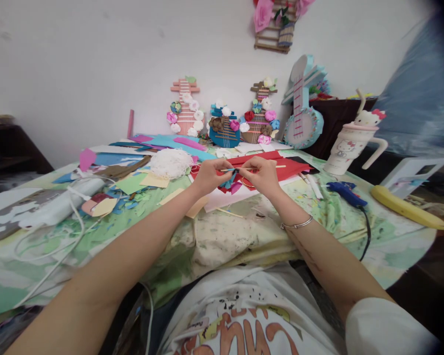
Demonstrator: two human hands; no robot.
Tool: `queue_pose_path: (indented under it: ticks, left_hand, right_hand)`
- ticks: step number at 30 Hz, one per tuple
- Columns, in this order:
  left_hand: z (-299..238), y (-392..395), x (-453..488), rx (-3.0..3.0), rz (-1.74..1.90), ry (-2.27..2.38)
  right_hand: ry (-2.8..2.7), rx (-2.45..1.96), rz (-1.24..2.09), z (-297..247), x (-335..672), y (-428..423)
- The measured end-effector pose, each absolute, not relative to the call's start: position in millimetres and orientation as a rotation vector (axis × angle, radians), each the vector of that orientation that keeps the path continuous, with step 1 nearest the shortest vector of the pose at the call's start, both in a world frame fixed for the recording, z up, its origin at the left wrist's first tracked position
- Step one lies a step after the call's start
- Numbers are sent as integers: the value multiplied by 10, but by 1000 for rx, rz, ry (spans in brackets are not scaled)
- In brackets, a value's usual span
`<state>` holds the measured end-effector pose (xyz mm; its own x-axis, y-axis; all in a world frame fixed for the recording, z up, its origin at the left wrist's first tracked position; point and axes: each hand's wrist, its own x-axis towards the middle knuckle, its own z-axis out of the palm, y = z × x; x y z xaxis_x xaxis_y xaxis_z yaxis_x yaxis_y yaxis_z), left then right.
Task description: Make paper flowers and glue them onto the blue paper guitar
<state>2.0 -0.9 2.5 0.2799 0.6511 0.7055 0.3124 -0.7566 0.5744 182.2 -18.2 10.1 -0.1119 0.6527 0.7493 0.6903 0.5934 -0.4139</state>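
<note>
At mid-frame I see the left hand [210, 175] and right hand [262, 174] pinching a thin stick [280, 166], bunched blue material [228, 182] between them.

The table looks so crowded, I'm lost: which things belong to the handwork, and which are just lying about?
Seemingly in the job:
thin stick and blue piece, at the fingertips of the left hand and right hand
perhaps the red sheet

Probably just lying about:
banana
cup
</note>
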Motion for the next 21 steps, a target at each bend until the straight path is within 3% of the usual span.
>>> queue_pose_path:
  ticks: [21]
  left_hand:
    - [-12, -1, 36, 2210, 1479, 988]
  right_hand:
    - [-1788, -1117, -324, 41, 1784, -161]
